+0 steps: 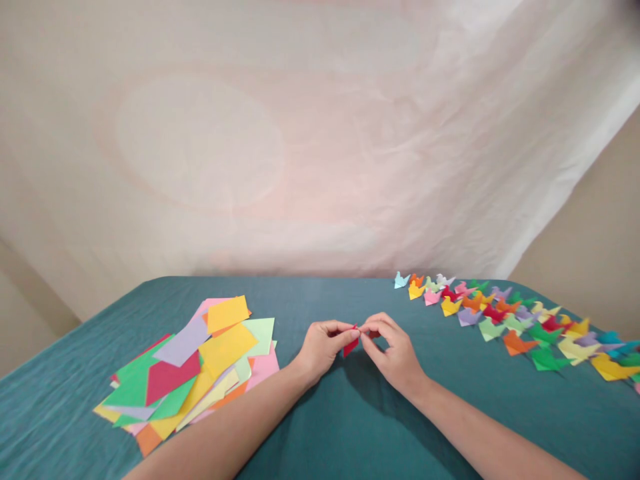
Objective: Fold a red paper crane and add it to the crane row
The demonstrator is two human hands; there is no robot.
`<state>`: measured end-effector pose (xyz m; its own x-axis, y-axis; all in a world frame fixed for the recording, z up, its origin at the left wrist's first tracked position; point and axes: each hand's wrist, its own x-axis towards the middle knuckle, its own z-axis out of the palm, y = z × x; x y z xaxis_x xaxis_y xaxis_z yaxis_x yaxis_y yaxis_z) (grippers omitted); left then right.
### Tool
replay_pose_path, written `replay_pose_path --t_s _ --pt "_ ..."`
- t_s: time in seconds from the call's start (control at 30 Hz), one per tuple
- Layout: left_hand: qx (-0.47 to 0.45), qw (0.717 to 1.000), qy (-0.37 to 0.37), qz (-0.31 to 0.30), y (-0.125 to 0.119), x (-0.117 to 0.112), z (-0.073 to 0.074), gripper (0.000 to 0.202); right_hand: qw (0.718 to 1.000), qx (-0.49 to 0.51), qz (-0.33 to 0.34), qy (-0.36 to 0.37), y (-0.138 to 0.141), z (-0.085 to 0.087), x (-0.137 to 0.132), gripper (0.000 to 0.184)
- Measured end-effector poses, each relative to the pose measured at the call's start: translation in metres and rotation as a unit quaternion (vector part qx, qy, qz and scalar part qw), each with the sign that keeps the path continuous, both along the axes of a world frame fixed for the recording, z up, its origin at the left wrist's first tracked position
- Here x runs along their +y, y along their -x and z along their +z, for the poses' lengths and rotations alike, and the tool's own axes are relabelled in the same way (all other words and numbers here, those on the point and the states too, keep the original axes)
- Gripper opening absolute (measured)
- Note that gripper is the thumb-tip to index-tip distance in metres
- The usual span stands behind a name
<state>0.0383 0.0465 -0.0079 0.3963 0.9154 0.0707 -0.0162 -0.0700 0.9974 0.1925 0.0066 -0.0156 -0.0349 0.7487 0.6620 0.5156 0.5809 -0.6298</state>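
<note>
Both of my hands meet above the middle of the teal cloth (350, 427), pinching a small folded piece of red paper (351, 344) between them. My left hand (324, 347) has its fingers curled and grips the paper's left side. My right hand (393, 350) pinches the top right of the same piece with thumb and fingers together. The paper is held just off the cloth, and much of it is hidden by my fingertips.
A loose pile of coloured paper squares (195, 363) lies at the left. Several small folded paper figures (515, 323) in many colours stand in rows at the right, running to the frame's edge. A pale draped sheet (320, 147) hangs behind the table.
</note>
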Motion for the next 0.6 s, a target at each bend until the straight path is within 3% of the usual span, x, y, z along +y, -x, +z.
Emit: replay_pose_path --t_s 0.6 --pt "-0.022 1.000 0.015 0.004 -0.0005 -0.0019 0.0024 0.035 1.000 -0.029 0.000 0.004 -0.0009 0.0024 -0.0003 0.010"
